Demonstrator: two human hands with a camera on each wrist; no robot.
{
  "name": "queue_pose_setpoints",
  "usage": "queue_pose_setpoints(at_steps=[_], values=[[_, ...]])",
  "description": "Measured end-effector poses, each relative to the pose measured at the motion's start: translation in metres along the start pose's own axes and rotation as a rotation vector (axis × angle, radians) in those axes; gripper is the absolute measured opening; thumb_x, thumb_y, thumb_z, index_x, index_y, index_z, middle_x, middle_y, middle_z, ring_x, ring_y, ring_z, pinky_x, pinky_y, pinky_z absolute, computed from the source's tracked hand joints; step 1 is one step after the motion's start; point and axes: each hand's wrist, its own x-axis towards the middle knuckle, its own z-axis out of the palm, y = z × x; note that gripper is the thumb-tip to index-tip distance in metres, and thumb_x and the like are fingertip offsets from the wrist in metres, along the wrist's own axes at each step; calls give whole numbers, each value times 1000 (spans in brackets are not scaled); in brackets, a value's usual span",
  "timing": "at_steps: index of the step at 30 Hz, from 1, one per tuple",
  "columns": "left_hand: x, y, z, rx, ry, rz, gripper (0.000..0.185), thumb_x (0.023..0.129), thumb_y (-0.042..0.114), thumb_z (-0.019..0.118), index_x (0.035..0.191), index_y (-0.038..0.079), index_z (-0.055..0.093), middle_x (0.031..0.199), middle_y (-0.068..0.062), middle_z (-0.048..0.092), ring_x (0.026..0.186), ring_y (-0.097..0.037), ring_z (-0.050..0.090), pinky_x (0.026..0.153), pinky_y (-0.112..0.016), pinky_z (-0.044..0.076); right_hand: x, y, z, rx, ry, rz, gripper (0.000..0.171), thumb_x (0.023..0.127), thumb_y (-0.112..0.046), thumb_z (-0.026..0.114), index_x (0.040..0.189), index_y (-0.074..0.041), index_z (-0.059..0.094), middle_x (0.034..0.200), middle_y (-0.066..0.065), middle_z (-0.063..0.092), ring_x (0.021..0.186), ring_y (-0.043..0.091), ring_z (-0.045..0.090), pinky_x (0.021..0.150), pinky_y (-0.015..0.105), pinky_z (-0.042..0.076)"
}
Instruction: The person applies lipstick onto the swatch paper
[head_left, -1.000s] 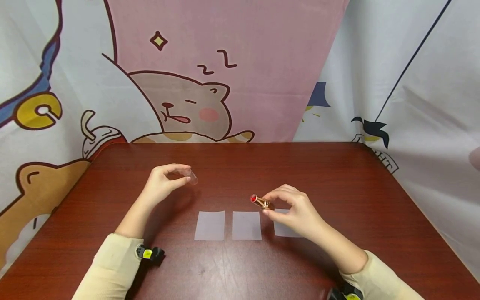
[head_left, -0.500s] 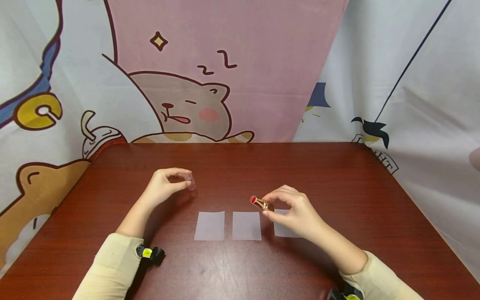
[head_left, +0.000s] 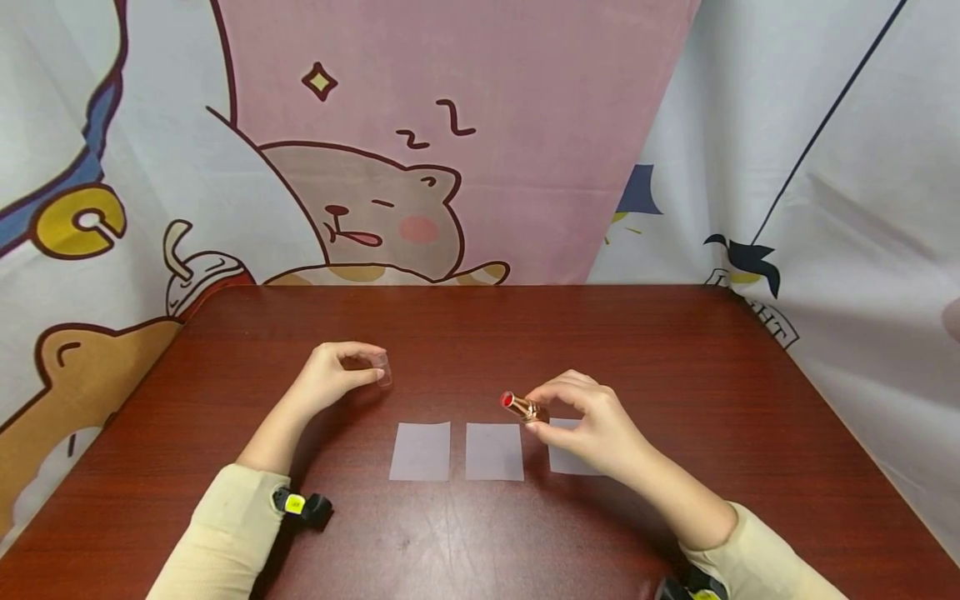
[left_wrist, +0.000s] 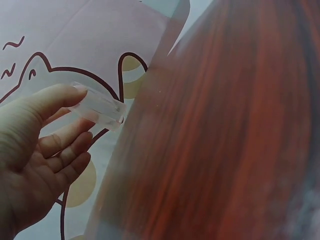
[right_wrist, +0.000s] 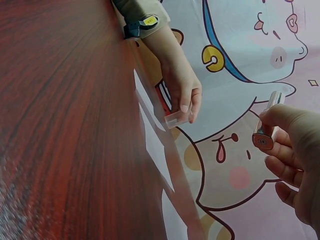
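Observation:
My left hand (head_left: 330,379) pinches a clear plastic lipstick cap (head_left: 382,369) between thumb and forefinger, just above the dark red wooden table (head_left: 480,333). The left wrist view shows the cap (left_wrist: 98,107) at the fingertips of that hand (left_wrist: 40,150). My right hand (head_left: 592,421) grips a gold lipstick tube (head_left: 522,407), its red tip pointing left, above the rightmost paper. In the right wrist view, the tube (right_wrist: 266,125) stands in the right hand (right_wrist: 292,160), and the left hand (right_wrist: 182,92) holds the cap (right_wrist: 176,119).
Three pale square papers lie in a row on the table: left (head_left: 420,451), middle (head_left: 493,451), and right (head_left: 570,457), the last partly under my right hand. A cartoon-printed cloth (head_left: 420,142) hangs behind and beside the table.
My left hand has lowered the clear cap toward the table. The right hand and lipstick have hardly moved.

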Motion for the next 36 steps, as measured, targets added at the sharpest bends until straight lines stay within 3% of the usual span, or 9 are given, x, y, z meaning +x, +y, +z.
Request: queue_pose_setpoints(at_steps=[7,14,22,36], values=[[1,-3,1,-12,-24,-16,30,80,7,77,108,0,71,91,-5,71,89,-21,64,78,-39,50,1,0,-1,0,2,-2,26,72,-6,80,93,-18,71,85,-13,64,80,6,56,72,22,45],[0,-7,2,-4,-42,-36,30,80,6,76,109,0,70,91,-5,71,88,-22,64,76,-34,50,0,0,-1,-5,-2,4,27,72,-7,81,94,-18,71,85,-13,64,80,6,56,73,21,45],[-1,-9,2,-43,-52,-31,28,81,5,75,108,-2,69,90,-8,71,88,-24,66,74,-26,50,0,0,-1,-3,-10,6,27,72,-7,81,95,-19,71,86,-15,64,80,5,56,70,32,48],[1,-7,2,-26,-35,-31,36,79,6,77,112,-3,67,91,-8,70,85,-23,65,72,-29,51,0,0,-1,-4,-11,4,28,71,-6,81,94,-18,71,87,-14,65,82,5,57,71,33,49]])
